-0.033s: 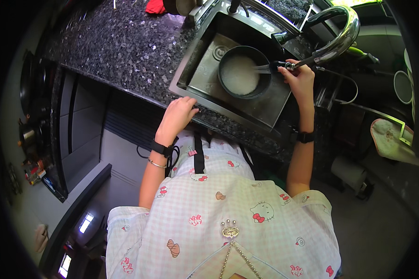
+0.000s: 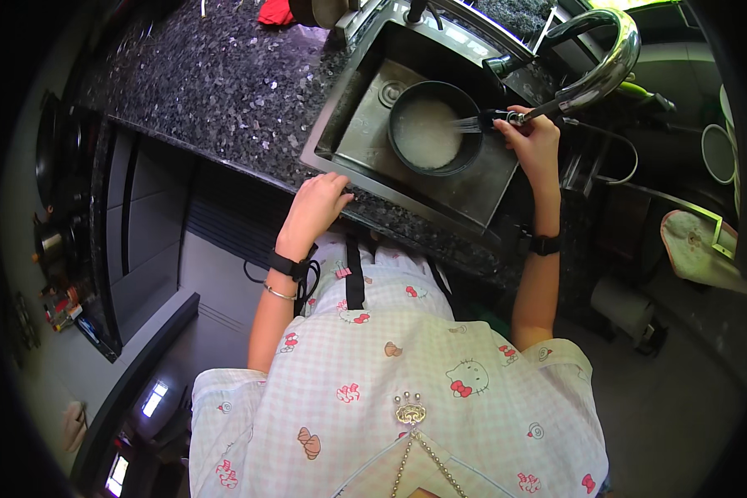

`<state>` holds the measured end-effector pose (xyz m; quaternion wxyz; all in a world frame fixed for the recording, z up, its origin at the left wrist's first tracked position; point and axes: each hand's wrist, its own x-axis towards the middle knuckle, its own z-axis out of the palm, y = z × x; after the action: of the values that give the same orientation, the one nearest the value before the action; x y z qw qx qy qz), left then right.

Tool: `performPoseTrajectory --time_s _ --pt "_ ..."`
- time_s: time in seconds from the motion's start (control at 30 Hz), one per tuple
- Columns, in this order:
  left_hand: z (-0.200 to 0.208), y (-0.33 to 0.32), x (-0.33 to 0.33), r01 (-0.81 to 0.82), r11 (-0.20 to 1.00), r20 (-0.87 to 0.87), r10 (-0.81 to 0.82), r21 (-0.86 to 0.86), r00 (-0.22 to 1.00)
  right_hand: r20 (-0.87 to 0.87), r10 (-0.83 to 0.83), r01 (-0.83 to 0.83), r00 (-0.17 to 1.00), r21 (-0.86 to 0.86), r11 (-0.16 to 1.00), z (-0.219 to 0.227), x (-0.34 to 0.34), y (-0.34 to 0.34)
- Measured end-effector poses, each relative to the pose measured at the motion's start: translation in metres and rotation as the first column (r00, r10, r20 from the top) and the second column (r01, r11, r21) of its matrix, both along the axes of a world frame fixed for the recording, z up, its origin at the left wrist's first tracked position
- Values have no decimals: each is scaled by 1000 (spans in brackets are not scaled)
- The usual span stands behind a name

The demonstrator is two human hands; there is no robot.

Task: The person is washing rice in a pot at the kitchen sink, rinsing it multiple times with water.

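Observation:
My right hand (image 2: 537,137) grips the dark spray head (image 2: 493,120) of the chrome faucet, fingers and thumb closed round it. A fan of water (image 2: 466,125) shoots leftward from it into a dark round pot (image 2: 397,150). Whitish, cloudy contents (image 2: 430,134) fill the pot's lower part; whether grains lie in them I cannot make out. The pot sits in a steel sink (image 2: 359,135), to the right of the drain. Over the counter's front edge rests my left hand (image 2: 317,207), palm down with its thumb apart, holding nothing.
The faucet's thick chrome neck (image 2: 621,62) arches over the sink's right side. Dark speckled stone counter (image 2: 216,91) spreads to the left, with a red item (image 2: 276,12) at its back. A cutting board (image 2: 695,253) and a roll-shaped item (image 2: 622,307) are at far right.
The pot and spray head sit very slightly further left; the water still runs into the pot. Both hands stay practically where they were.

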<state>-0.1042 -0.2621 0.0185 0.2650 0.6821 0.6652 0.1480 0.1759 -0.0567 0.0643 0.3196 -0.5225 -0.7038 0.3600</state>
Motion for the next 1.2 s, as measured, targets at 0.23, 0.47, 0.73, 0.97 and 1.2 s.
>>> performPoseTrajectory --time_s 0.23,0.47,0.73,0.97,1.2 --pt "1 0 0 -1 1000 -18 1 8 1000 29 3 -2 1000 -22 1000 5 1 -3" --pt "0 -2 -1 -14 1000 -21 14 5 1000 13 17 -17 1000 -45 999 8 -3 -4" --pt "0 -4 -1 -16 1000 -23 16 10 1000 11 23 -23 1000 -43 999 8 -3 -5" --pt "0 -5 -1 -20 1000 -14 20 5 1000 52 75 -71 996 -87 994 21 -6 -9" --pt "1 -4 1 -10 1000 -18 9 -3 1000 90 10 -22 996 138 990 8 -5 -2"
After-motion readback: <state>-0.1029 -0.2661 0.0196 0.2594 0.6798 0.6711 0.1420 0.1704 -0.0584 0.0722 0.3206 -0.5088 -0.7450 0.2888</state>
